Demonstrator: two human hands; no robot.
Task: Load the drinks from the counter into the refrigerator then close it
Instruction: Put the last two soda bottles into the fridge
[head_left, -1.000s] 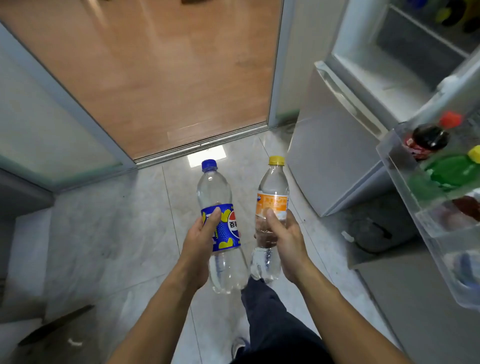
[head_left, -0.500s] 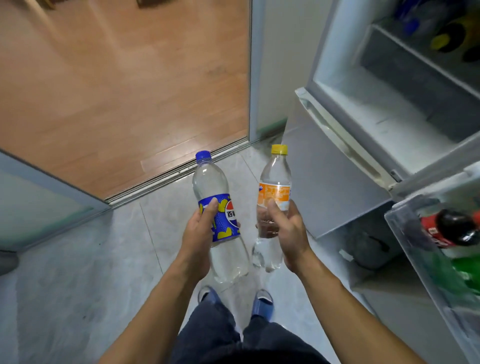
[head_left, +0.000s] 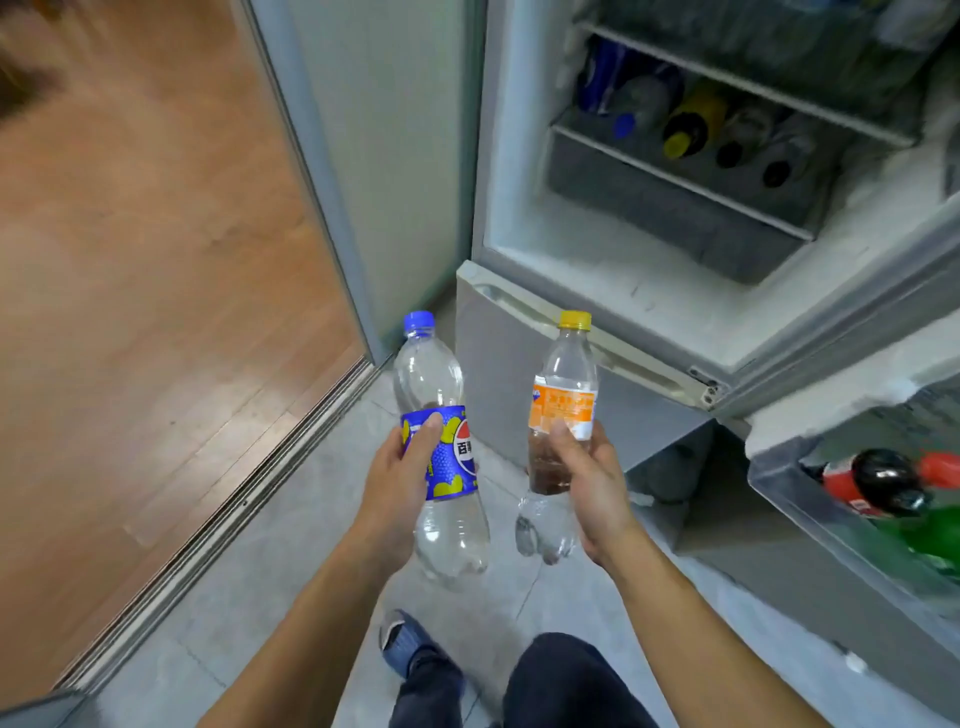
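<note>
**Two bottles carried to the open refrigerator**

Grey floor tiles (head_left: 291, 561) filled the lower frame, with the open white refrigerator (head_left: 613, 291) at upper right. A clear plastic bottle with a blue cap and blue label (head_left: 441, 457) was gripped by the left hand (head_left: 400, 493) around its label. A clear plastic bottle with a yellow cap and orange label (head_left: 561, 415) was gripped by the right hand (head_left: 592, 483) at mid-body. Both were judged light, thin-walled and squeezable, possibly slippery; the waist seemed the surest hold. More bottles were seen lying on the grey shelf tray (head_left: 675, 202) and in the transparent door bin (head_left: 810, 525).

Left hand (head_left: 397, 483) gripping blue-capped bottle (head_left: 441, 457), right hand (head_left: 592, 478) gripping yellow-capped bottle (head_left: 563, 400), open refrigerator (head_left: 649, 291)
</note>
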